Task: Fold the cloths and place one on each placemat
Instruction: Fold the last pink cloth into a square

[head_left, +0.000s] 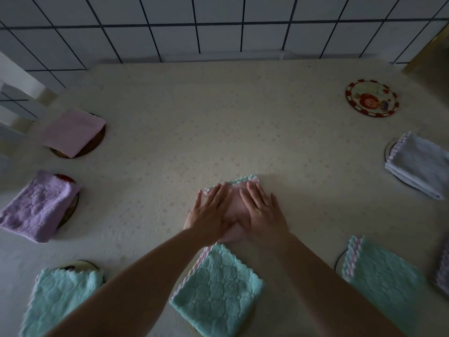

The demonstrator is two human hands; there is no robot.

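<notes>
While both flat hands, left [211, 212] and right [263, 210], press it, pink cloth [237, 205] lies lengthwise away; teal cloth [217, 290] just nearer on bench [194, 117].

left hand [211, 213], right hand [263, 211] flat; fingers straight

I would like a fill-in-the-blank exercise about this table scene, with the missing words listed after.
1. Both hands, left hand and right hand, press flat on a folded ____ cloth.
2. The only round placemat with no cloth on it lies at the far ____ of the table.
3. The wall behind the table is covered with white ____.

Missing words: pink; right; tiles
</notes>
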